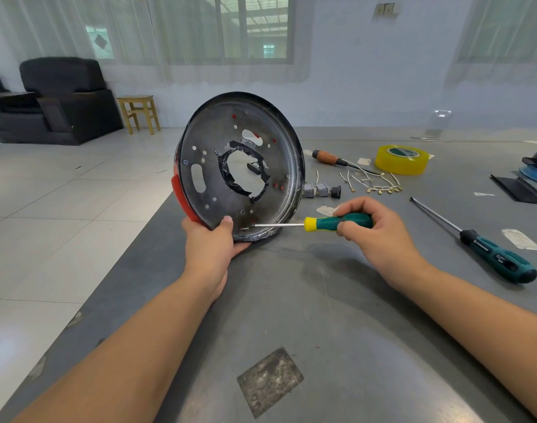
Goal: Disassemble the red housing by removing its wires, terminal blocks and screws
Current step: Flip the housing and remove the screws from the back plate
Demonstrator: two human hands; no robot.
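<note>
The round red housing (181, 195) stands on edge on the grey table (322, 315), its grey metal inner plate (214, 178) facing me with a ragged black-taped hole in the middle. My left hand (214, 242) grips its lower rim, thumb on the plate. My right hand (374, 230) holds a green and yellow screwdriver (337, 222) level, with the tip on a screw (246, 228) at the plate's bottom edge. Removed wires (374, 183) and grey terminal blocks (317, 190) lie on the table behind.
A larger green screwdriver (487, 248) lies at the right, a wooden-handled tool (331, 157) and a yellow tape roll (401, 159) further back. Black parts (523, 190) sit at the right edge. The table's left edge drops to a tiled floor (62, 209).
</note>
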